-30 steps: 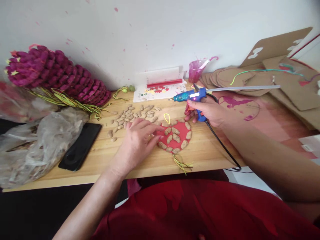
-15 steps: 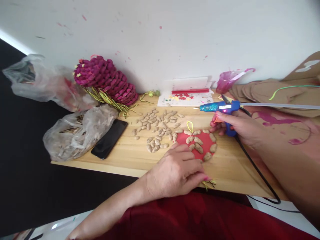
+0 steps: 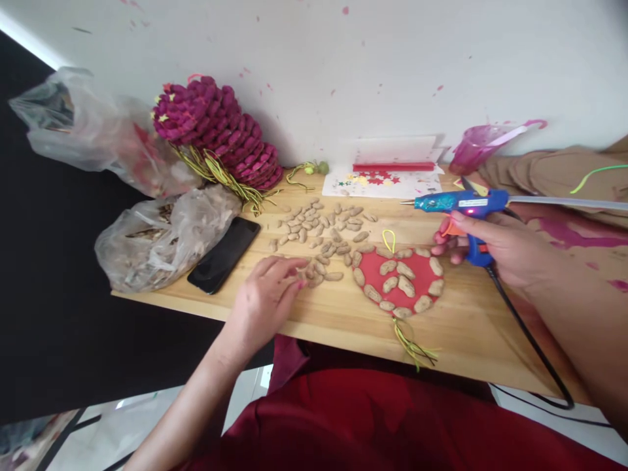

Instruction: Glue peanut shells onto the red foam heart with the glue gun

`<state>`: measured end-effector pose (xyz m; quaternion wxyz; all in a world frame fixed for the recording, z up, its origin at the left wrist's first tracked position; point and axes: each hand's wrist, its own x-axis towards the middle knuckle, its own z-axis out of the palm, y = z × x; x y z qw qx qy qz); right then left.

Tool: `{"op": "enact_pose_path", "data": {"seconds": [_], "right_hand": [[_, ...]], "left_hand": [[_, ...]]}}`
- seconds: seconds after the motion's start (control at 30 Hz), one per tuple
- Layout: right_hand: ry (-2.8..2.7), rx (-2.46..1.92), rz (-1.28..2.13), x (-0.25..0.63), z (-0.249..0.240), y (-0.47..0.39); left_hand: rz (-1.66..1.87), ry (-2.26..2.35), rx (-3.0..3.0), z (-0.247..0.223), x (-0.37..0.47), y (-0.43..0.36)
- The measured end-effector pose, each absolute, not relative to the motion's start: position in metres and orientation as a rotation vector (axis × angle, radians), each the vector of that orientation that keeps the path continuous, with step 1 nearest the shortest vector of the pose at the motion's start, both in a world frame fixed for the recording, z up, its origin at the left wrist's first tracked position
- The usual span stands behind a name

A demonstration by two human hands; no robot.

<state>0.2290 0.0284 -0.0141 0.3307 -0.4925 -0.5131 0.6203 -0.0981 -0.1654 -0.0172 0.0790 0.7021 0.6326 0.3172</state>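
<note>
My right hand (image 3: 495,245) grips a blue hot glue gun (image 3: 458,204), nozzle pointing left, a long glue stick jutting out behind and a black cord (image 3: 530,340) trailing off the table edge. Just left of and below it lies a red paper heart (image 3: 400,278) with peanuts glued around its rim and middle, a yellow loop on top and a yellow-green tassel (image 3: 415,347) below. My left hand (image 3: 267,294) rests on the wooden table (image 3: 471,330), fingertips touching the near edge of a pile of loose peanuts (image 3: 318,232).
A black phone (image 3: 224,255) lies left of the peanuts, beside a clear plastic bag (image 3: 157,242). A magenta cone-shaped craft (image 3: 216,134) leans on the wall. Star-sticker sheets (image 3: 387,183), a pink cup (image 3: 473,147) and cardboard pieces (image 3: 554,173) sit at the back right.
My left hand left the red heart and moved left to the loose peanuts. The camera view swung. My right hand keeps the glue gun in about the same place.
</note>
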Motion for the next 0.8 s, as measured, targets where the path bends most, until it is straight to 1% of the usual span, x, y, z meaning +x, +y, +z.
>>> {"op": "enact_pose_path", "data": {"seconds": [0.13,0.27,0.5,0.8], "right_hand": [[-1.354,-1.28,1.622,0.23,-0.014,0.029],[-1.366,-1.28,1.598,0.23,-0.014,0.029],[-1.356,-1.31,1.596,0.228,-0.011,0.025],[-1.342,-1.308,1.601,0.228,-0.012,0.028]], "left_hand": [[0.974,2.057,1.961,-0.02,-0.113,-0.16],[0.965,2.07,1.923,-0.02,-0.112,-0.146],[0.805,2.025,1.992,-0.017,-0.111,-0.13],[0.904,2.039,2.091,-0.009,-0.117,-0.133]]}}
